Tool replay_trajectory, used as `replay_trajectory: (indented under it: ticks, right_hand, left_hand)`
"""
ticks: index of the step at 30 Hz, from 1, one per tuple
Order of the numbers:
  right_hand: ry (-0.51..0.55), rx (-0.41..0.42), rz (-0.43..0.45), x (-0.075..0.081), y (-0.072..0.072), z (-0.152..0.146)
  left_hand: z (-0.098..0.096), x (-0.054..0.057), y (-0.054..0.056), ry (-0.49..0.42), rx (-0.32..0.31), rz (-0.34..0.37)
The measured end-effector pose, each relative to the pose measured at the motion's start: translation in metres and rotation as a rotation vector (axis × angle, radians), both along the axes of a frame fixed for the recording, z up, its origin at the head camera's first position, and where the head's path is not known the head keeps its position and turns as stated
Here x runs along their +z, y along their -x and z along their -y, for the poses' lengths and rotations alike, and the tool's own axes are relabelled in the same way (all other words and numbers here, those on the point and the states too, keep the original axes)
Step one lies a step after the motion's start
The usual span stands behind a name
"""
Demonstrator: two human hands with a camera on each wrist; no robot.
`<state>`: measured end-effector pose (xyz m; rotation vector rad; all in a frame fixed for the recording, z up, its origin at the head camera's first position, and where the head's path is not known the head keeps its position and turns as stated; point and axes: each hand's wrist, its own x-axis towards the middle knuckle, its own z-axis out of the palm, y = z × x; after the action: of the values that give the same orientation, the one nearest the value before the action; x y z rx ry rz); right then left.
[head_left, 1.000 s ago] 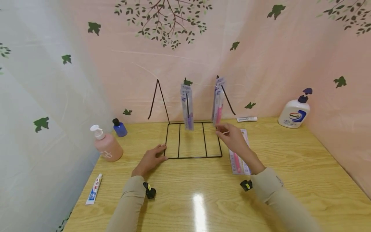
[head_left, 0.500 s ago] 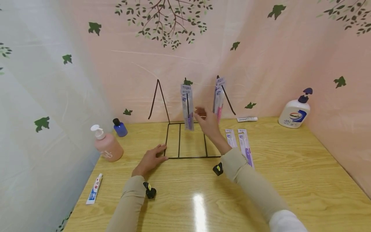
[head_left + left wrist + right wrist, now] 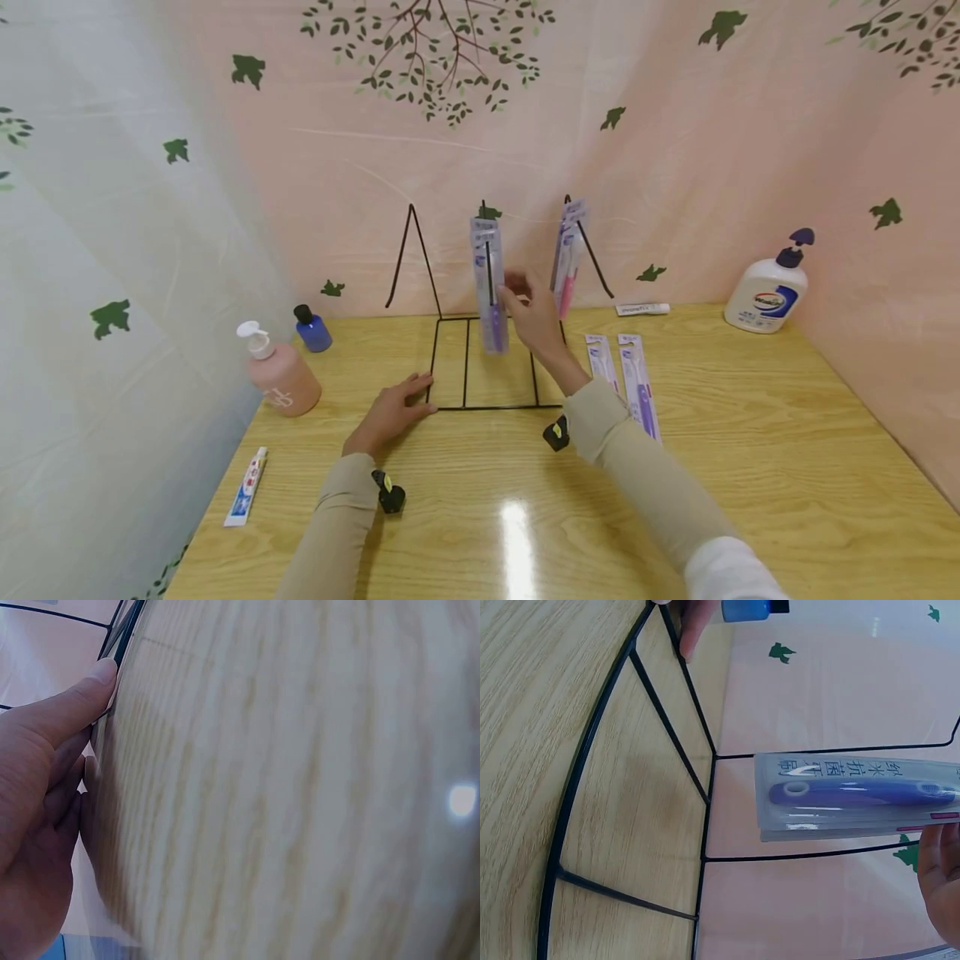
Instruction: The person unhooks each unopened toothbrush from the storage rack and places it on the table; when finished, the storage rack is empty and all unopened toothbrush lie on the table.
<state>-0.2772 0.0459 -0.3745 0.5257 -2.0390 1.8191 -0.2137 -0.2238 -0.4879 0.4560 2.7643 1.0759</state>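
A black wire rack (image 3: 498, 407) stands on the table, packaged toothbrushes hanging from its middle and right hooks. My right hand (image 3: 534, 321) holds the side edge of the front purple toothbrush pack (image 3: 495, 329) on the middle hook. In the right wrist view, the fingers (image 3: 939, 870) sit at the edge of this toothbrush pack (image 3: 855, 795), with the purple handle showing through the plastic. My left hand (image 3: 386, 415) rests at the rack's left front corner, fingers extended along the wire. The left wrist view has its thumb (image 3: 82, 697) against the black wire.
Two packaged toothbrushes (image 3: 639, 392) lie right of the rack, partly behind the right sleeve. A pink pump bottle (image 3: 288, 383), blue bottle (image 3: 315, 335) and toothpaste tube (image 3: 246, 490) are at left. A white tube (image 3: 642, 309) and white pump bottle (image 3: 765, 296) stand at right.
My right hand has moved left from the right hook's toothbrushes to the middle ones and taken hold of the front pack, whose lower end has swung slightly forward. My left hand stays in place.
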Motion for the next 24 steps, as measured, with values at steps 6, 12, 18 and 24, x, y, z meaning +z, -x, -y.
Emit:
replay_trajectory:
  ticks: [6, 12, 18, 24]
  right_hand:
    - [0.002, 0.018, -0.002, 0.004, -0.009, -0.009]
    - [-0.058, 0.006, 0.001, 0.011, -0.019, -0.019]
    - [-0.114, 0.029, 0.055, 0.016, -0.034, -0.029]
    - [-0.119, 0.09, 0.065, 0.016, -0.051, -0.036]
  left_hand:
    - [-0.002, 0.002, -0.001, -0.01, 0.003, 0.018]
    - [-0.002, 0.002, 0.0, -0.016, 0.011, 0.035]
    - [-0.002, 0.003, 0.0, -0.012, 0.014, 0.035]
    - [-0.001, 0.001, 0.0, -0.005, 0.007, 0.027]
